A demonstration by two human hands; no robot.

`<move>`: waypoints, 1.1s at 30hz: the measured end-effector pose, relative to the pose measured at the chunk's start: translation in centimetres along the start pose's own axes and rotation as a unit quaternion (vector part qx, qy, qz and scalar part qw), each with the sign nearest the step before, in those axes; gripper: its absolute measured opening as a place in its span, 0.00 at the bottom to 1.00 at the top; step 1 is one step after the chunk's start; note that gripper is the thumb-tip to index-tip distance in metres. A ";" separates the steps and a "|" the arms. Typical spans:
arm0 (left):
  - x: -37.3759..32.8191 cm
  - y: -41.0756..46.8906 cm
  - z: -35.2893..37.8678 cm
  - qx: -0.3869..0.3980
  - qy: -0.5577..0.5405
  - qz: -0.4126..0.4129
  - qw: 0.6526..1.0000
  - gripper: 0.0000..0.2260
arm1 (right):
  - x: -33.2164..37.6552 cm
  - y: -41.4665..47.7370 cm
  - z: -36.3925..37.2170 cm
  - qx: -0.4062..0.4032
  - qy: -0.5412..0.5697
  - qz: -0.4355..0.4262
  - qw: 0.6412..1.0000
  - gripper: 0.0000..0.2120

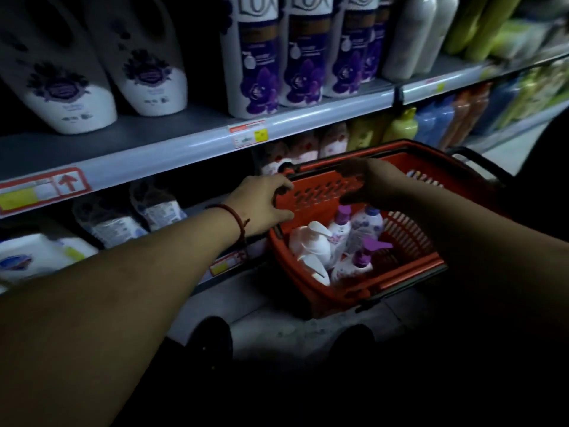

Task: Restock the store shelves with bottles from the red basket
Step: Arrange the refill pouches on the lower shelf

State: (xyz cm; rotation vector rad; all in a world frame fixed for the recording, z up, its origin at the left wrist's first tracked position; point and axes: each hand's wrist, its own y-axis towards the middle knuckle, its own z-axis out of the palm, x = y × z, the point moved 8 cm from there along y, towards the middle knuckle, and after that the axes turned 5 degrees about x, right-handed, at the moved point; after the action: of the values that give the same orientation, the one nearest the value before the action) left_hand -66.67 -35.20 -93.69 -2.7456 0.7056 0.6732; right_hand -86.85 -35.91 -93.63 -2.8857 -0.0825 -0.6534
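Note:
A red basket [409, 241] stands on the floor against the shelving, tilted toward me. Inside lie several pump bottles: a white one [311, 245] at the left and purple-capped ones [360, 263] beside it. My left hand [261, 201] grips the basket's near-left rim corner, fingers curled over the edge. My right hand [366, 180] holds the same far wall from the other side, in shadow. On the upper shelf [191, 143] stand white bottles with purple flower labels [258, 63].
Large white jugs [55, 78] fill the upper shelf's left. Refill pouches [154, 204] and a white container [30, 254] sit on the lower shelf. Green, blue and orange bottles [455, 118] line the shelves to the right. My dark shoes [212, 337] rest on the floor below.

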 end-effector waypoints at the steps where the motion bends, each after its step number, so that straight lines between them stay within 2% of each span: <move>1: -0.5 0.7 1.0 0.017 -0.002 0.001 1.000 0.25 | -1.6 -0.1 -0.1 -0.002 0.001 0.016 1.000 0.33; 5: -3.7 4.5 3.9 0.049 -0.038 0.024 0.998 0.24 | -7.1 -0.2 0.4 0.011 -0.010 0.069 0.997 0.30; 9: -5.9 8.0 7.4 0.080 -0.054 0.040 0.995 0.22 | -11.7 0.6 1.2 0.029 -0.019 0.114 0.993 0.33; 14: -6.2 12.0 12.4 0.117 -0.071 0.012 0.991 0.19 | -15.5 2.2 2.0 0.010 -0.022 0.138 0.990 0.35; 17: -6.3 13.7 14.9 0.122 -0.113 -0.008 0.986 0.14 | -16.3 3.3 3.9 0.030 -0.061 0.131 0.989 0.33; 20: -6.5 14.5 17.1 0.147 -0.124 -0.008 0.981 0.07 | -16.6 4.5 6.3 0.049 -0.047 0.122 0.990 0.30; 22: -6.5 14.9 17.8 0.150 -0.124 -0.016 0.981 0.05 | -16.8 5.0 7.0 0.030 -0.044 0.135 0.989 0.28; 25: -6.1 15.3 18.3 0.143 -0.124 -0.034 0.981 0.06 | -16.8 5.4 7.0 -0.008 -0.044 0.178 0.983 0.19; 29: -5.6 14.9 18.3 0.138 -0.097 -0.046 0.985 0.04 | -16.1 5.3 6.4 0.002 0.119 0.271 0.955 0.15; 32: -4.8 14.2 17.4 0.131 -0.103 -0.055 0.985 0.04 | -15.1 4.4 5.7 -0.008 0.242 0.326 0.914 0.06; 33: -4.5 13.8 16.9 0.121 -0.108 -0.055 0.985 0.05 | -14.6 4.1 5.4 -0.026 0.302 0.326 0.895 0.06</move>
State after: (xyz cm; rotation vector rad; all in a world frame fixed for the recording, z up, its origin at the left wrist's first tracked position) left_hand -83.49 -39.80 -107.64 -2.4256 0.5424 0.7896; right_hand -97.34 -39.16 -105.37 -2.3578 0.9409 -1.3340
